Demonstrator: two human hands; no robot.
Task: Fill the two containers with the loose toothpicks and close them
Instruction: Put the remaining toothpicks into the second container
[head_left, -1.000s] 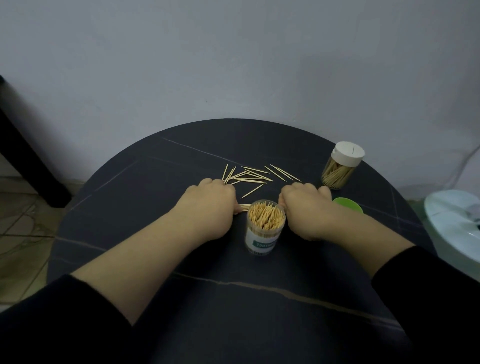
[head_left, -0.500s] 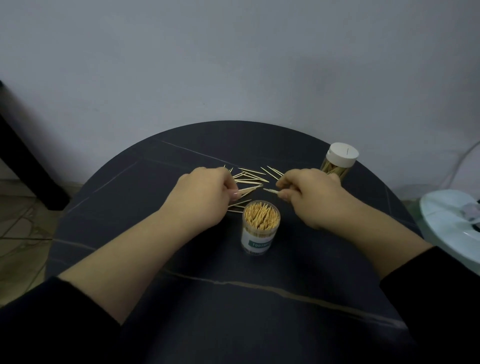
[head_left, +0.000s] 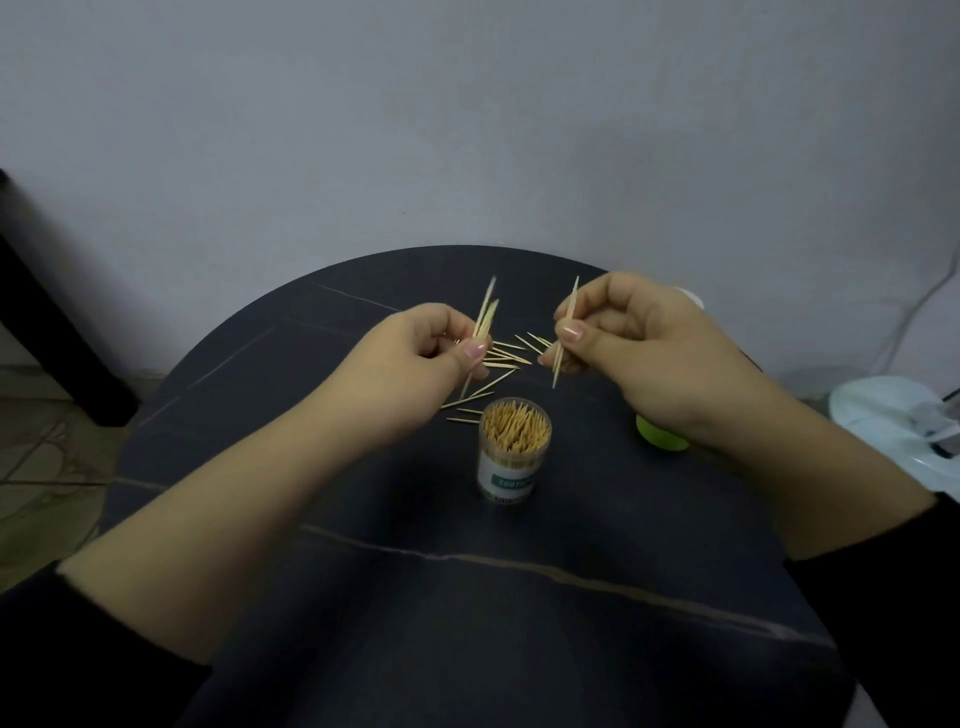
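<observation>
Two black sleeves (head_left: 78, 649) frame the near edge of a round, dark worktop (head_left: 467, 623) crossed by a pale vein. Mid-surface stands an open jar (head_left: 511, 467), upright and packed almost to the rim. Its green lid (head_left: 662, 441) lies to the right, partly hidden by the right forearm. Beyond the jar, the left hand (head_left: 415, 358) pinches a small bunch (head_left: 485, 319) between thumb and fingers, tips up. The right hand (head_left: 639, 343) pinches a single pick (head_left: 569, 312) the same way, held steeply. Neither touches the jar. Loose picks (head_left: 506, 358) lie scattered flat just behind the jar, between the hands. A white cap (head_left: 693, 300) peeping past the right knuckles probably tops the second container; the rest of it is hidden.

The picks look feather-light, stiff yet thin enough to snap if bent, sharp-ended and apt to roll or skid on the smooth top. A thumb-and-fingertip hold near mid-length, all aligned, should suit them. The jar, light and narrow, could tip if nudged. Behind rises a plain grey wall (head_left: 467, 130). A dark furniture leg (head_left: 47, 312) and tiled floor (head_left: 31, 441) show at left, a white appliance (head_left: 893, 421) at right.
</observation>
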